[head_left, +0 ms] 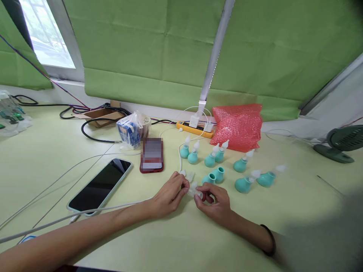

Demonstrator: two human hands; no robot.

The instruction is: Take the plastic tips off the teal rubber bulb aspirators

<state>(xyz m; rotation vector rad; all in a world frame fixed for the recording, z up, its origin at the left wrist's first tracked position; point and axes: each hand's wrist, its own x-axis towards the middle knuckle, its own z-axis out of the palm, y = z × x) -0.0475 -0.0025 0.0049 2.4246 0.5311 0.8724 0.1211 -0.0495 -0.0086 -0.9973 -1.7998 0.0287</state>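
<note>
My left hand pinches one end of a small translucent plastic nozzle piece. The thumb and fingers of my right hand close on its other end, hiding part of it. Just beyond my left fingers lies another translucent piece. Two teal rubber bulbs with open necks, one of them behind the other, rest by my right fingertips. Several more teal bulbs with white pointed tips, such as this bulb aspirator, stand or lean farther back and to the right.
Left of my hands lie a black-screened phone and a red-cased phone. A yellow power strip, a pink bubble-wrap bag and a bagged blue box line the back. A white cable crosses over my left forearm. A green fan stands right.
</note>
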